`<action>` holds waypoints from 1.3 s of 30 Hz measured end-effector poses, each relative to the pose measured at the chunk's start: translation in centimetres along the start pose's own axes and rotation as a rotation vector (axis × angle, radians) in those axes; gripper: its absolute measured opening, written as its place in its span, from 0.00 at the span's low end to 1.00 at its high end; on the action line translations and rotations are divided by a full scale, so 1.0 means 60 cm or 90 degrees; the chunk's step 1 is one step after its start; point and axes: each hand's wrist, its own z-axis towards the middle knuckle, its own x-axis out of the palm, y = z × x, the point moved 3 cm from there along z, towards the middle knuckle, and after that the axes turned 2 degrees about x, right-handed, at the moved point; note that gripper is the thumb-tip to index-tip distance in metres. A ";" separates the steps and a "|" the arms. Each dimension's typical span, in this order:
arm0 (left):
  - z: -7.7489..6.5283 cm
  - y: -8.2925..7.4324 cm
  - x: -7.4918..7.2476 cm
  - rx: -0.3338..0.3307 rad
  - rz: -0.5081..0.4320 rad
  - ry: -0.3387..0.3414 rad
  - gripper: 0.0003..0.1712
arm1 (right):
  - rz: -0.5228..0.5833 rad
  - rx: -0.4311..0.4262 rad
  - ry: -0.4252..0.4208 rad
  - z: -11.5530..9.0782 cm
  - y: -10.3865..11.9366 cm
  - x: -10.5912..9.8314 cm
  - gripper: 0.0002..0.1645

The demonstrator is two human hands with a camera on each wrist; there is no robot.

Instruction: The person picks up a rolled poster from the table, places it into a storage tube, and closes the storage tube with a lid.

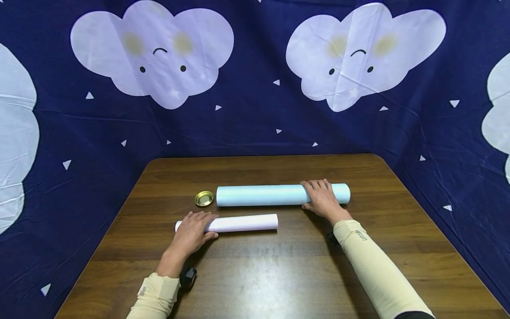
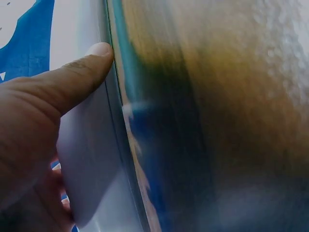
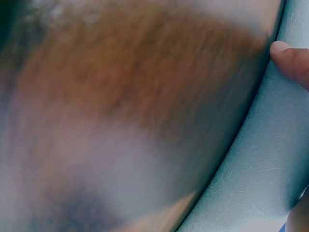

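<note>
In the head view, my left hand point(image 1: 193, 232) grips a slim white roll point(image 1: 247, 223) near its left end. The left wrist view has the thumb point(image 2: 84, 72) along one side of that roll, with partly hidden fingertips at its other side. Farther back, my right hand point(image 1: 323, 199) holds a thicker, longer light-blue roll point(image 1: 259, 195) toward its right end, fingers over the top and thumb on the near side. Its surface looks finely wrinkled in the right wrist view, where the thumb point(image 3: 292, 60) touches its edge. Both rolls lie on the table.
A small round gold-coloured lid or dish point(image 1: 204, 199) sits just off the light-blue roll's left end, behind the left hand. The brown wooden table point(image 1: 263, 274) ends at a dark blue cloth point(image 1: 255, 119) printed with clouds.
</note>
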 end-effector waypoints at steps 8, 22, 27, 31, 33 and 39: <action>-0.006 -0.002 -0.009 -0.004 0.002 -0.008 0.31 | 0.014 -0.009 -0.001 -0.002 0.000 -0.001 0.47; -0.011 -0.007 -0.027 0.009 0.007 -0.039 0.31 | 0.014 -0.019 -0.007 -0.006 -0.002 0.000 0.47; -0.013 -0.007 -0.031 0.012 0.013 -0.047 0.31 | 0.012 -0.022 -0.013 -0.007 -0.003 0.003 0.47; -0.015 -0.006 -0.034 0.014 0.021 -0.054 0.32 | 0.007 -0.023 -0.016 -0.007 -0.004 0.005 0.47; -0.015 -0.006 -0.035 0.016 0.023 -0.059 0.32 | 0.004 -0.025 -0.020 -0.007 -0.005 0.004 0.47; -0.016 -0.004 -0.039 0.014 0.023 -0.070 0.32 | -0.001 -0.037 -0.049 -0.011 -0.009 -0.001 0.47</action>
